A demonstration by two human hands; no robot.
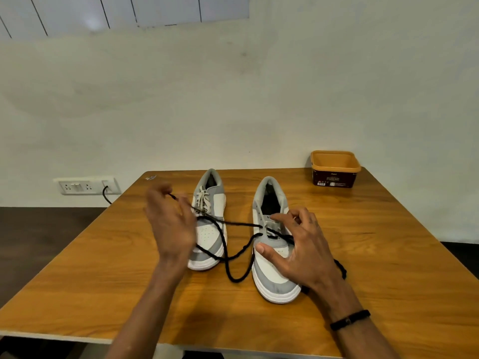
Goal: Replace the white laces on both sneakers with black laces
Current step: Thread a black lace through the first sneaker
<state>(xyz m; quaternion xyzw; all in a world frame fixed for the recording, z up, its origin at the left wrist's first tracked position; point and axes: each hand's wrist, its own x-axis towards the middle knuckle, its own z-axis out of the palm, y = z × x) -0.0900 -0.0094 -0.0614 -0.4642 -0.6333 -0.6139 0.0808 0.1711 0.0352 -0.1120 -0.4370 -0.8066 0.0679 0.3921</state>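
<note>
Two grey-and-white sneakers stand on a wooden table (375, 255), toes toward me. The left sneaker (210, 229) still carries its white lace (203, 200). The right sneaker (272, 257) has a black lace (233, 265) threaded through its lower eyelets, and the lace loops loosely across the table between the shoes. My left hand (169, 224) is raised beside the left sneaker and pinches one end of the black lace, pulled out to the left. My right hand (302, 244) rests on the right sneaker, with its fingers at the eyelets and its thumb on the toe.
An orange-rimmed brown plastic tub (335, 169) stands at the table's far right corner. More black lace (341, 268) lies right of the right sneaker. A wall socket with a plugged cable (88, 186) sits left of the table. The white wall is close behind.
</note>
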